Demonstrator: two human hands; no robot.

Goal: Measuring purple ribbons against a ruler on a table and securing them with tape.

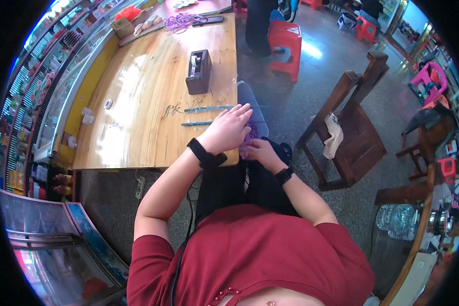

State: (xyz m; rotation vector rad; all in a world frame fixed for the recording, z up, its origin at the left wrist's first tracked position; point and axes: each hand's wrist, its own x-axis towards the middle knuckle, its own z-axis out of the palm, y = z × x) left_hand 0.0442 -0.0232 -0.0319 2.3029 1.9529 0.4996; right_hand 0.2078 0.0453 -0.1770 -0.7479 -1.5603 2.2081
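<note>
My left hand [226,131] lies palm down over the right edge of the wooden table, fingers stretched out and covering the ends of two thin blue-green strips [201,109]. The strips look taped down side by side. Just below, off the table edge, the curled fingers of my right hand [263,155] close on a purple stringy bundle [251,134]; its exact kind is unclear. Behind both hands, a translucent bin [250,97] stands against the table's side, partly hidden. A dark tape dispenser [198,74] sits farther up the table.
The wooden table [132,102] carries a purple coil of cord [183,22] and a dark phone-like slab [209,20] at its far end. A wooden chair [349,137] with a white cloth stands to the right. A red stool [284,48] is beyond the table.
</note>
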